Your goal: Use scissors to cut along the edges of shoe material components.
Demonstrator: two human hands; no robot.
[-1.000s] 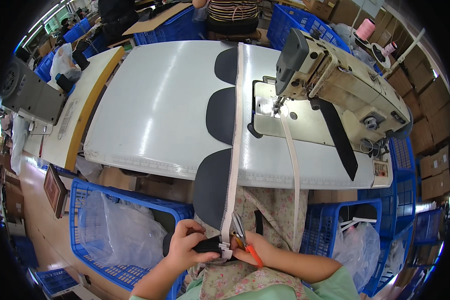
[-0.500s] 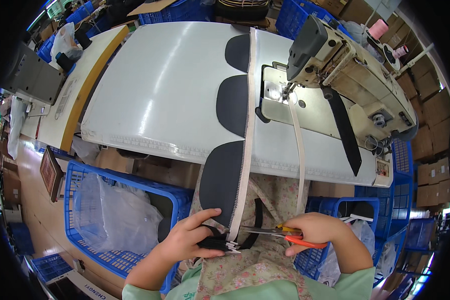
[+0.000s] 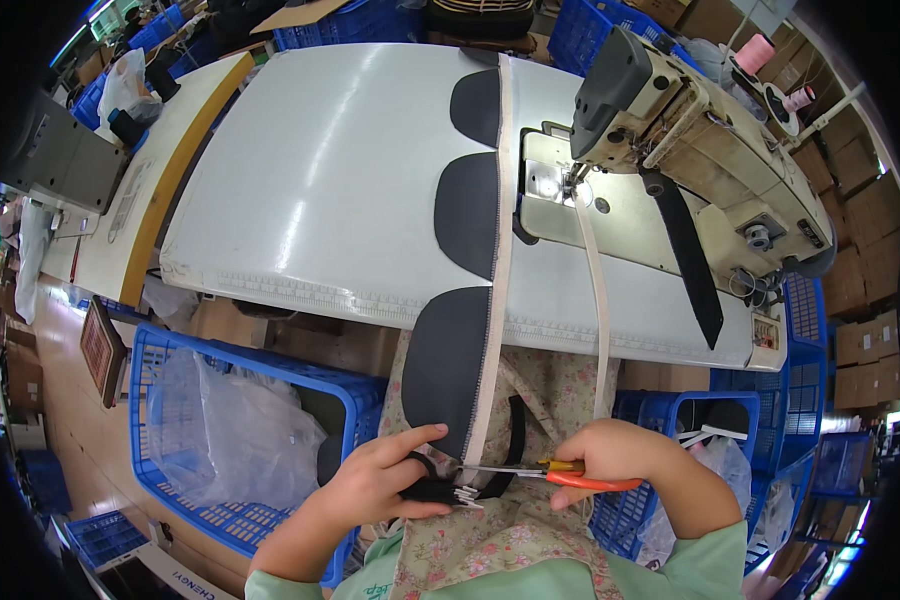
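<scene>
A long cream tape (image 3: 494, 340) runs down from the table to my lap, with several dark grey rounded fabric pieces (image 3: 445, 355) stitched along its left edge. My left hand (image 3: 375, 480) is closed on a bundle of black fabric pieces (image 3: 432, 490) with pale tape ends, its index finger resting on the nearest grey piece. In my right hand (image 3: 620, 455) is a pair of scissors (image 3: 595, 483) with orange handles. Their blades lie across the tape's lower end, just above the bundle.
Behind the strip stands a sewing machine (image 3: 710, 130) on a white table (image 3: 320, 180), a second cream tape (image 3: 595, 290) hanging from its needle area. A blue basket (image 3: 255, 350) with clear plastic is at left; another blue basket (image 3: 625, 520) is at right. Pink thread spools (image 3: 755, 53) sit at upper right.
My right hand has moved left with the scissors, and the blades have come onto the tape and closed together. The grey pieces have slid slightly nearer; my left hand has barely moved.
</scene>
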